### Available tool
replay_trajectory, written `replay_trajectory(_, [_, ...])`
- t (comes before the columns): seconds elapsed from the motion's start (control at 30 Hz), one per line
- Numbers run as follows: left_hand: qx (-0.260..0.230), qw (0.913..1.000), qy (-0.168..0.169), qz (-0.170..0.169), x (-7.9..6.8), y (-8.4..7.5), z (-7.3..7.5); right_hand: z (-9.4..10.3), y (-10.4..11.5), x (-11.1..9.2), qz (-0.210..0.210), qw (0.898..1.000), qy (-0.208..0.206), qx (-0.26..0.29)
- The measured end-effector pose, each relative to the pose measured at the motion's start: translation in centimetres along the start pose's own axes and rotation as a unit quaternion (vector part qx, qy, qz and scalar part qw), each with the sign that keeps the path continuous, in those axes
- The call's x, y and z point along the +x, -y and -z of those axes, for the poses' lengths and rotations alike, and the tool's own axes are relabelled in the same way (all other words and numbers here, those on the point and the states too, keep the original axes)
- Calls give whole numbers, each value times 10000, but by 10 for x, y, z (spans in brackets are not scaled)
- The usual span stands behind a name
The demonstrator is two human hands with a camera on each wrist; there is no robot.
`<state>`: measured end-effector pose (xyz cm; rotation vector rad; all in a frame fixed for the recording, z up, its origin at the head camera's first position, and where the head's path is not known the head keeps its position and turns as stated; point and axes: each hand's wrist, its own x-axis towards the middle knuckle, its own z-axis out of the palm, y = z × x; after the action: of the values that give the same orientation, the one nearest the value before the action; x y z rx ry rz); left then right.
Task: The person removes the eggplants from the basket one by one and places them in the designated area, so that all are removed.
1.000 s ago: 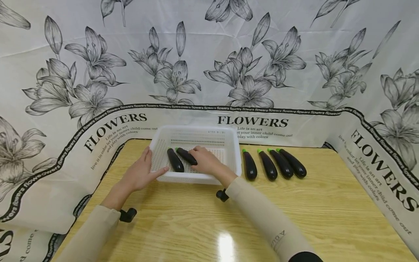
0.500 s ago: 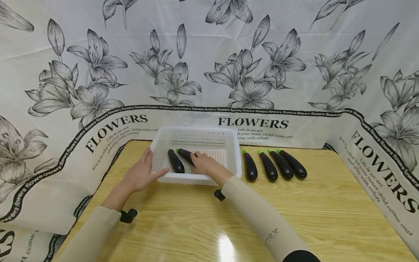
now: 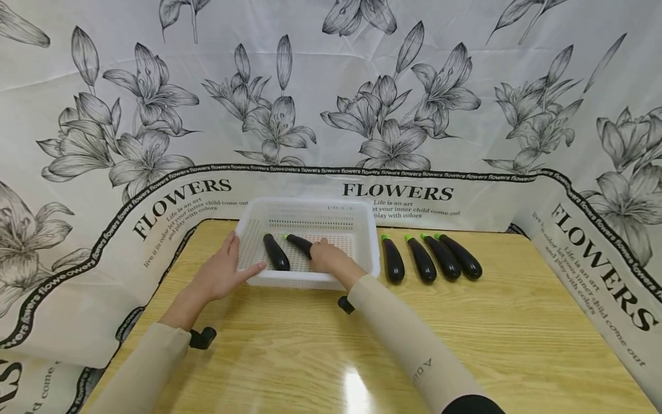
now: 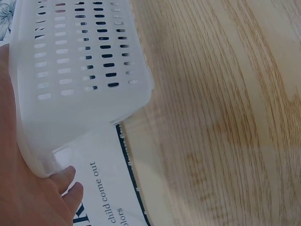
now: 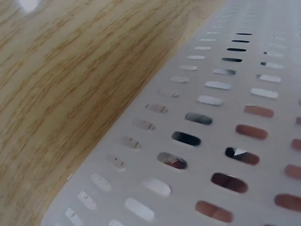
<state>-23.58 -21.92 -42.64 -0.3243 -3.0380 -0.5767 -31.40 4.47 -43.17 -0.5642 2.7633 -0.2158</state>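
In the head view, a white slotted plastic basket (image 3: pixel 310 280) stands toward the back of the table. My left hand (image 3: pixel 219 276) holds its left front corner, thumb over the front rim; the left wrist view shows fingertips curling past the basket rim (image 4: pixel 35 162). Reaching inside, my right hand (image 3: pixel 331 259) grips the lower end of a dark eggplant (image 3: pixel 298 245) that lies slanted, green tip up-left. A second eggplant (image 3: pixel 276 253) lies to its left on the basket floor. In the right wrist view, the basket wall (image 5: pixel 141 165) hides most of the hand; skin shows through slots.
Right of the basket, several eggplants lie in a row on the wooden table (image 3: pixel 289 345), the nearest eggplant (image 3: pixel 394 263) close to the basket wall and the farthest eggplant (image 3: pixel 460 257) on the right. A flower-printed cloth (image 3: pixel 310 138) hangs behind and at both sides.
My right hand has shifted slightly right within the basket, and the gripped eggplant has moved right with it, away from the other one. My left hand stays at the basket corner.
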Motion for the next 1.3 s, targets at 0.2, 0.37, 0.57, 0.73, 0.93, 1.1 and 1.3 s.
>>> replay_trajectory(0.2, [-28, 10000, 44, 36, 0, 2, -1, 1, -2, 0, 50, 9994, -169, 296])
replay_trajectory(0.37, [-13, 10000, 32, 16, 1, 5, 0, 6, -3, -2, 125, 9976, -496, 460])
replay_trajectory(0.57, [-36, 10000, 64, 47, 1, 5, 2, 18, -7, -12, 155, 9917, -685, 1080])
replay_trajectory(0.73, [-22, 10000, 59, 22, 1, 4, 1, 29, -15, -23, 174, 9880, -784, 1316])
replay_trajectory(0.93, [5, 9999, 100, 50, 1, 5, -1, 43, -25, -41, 281, 9825, -911, 1601])
replay_trajectory(1.1, [22, 10000, 60, 36, 2, 5, 0, 56, -33, -55, 445, 9757, -1172, 1800])
replay_trajectory(1.3, [-14, 10000, 83, 9, 1, 4, -1, 63, -50, -71, 478, 9711, -1499, 1792])
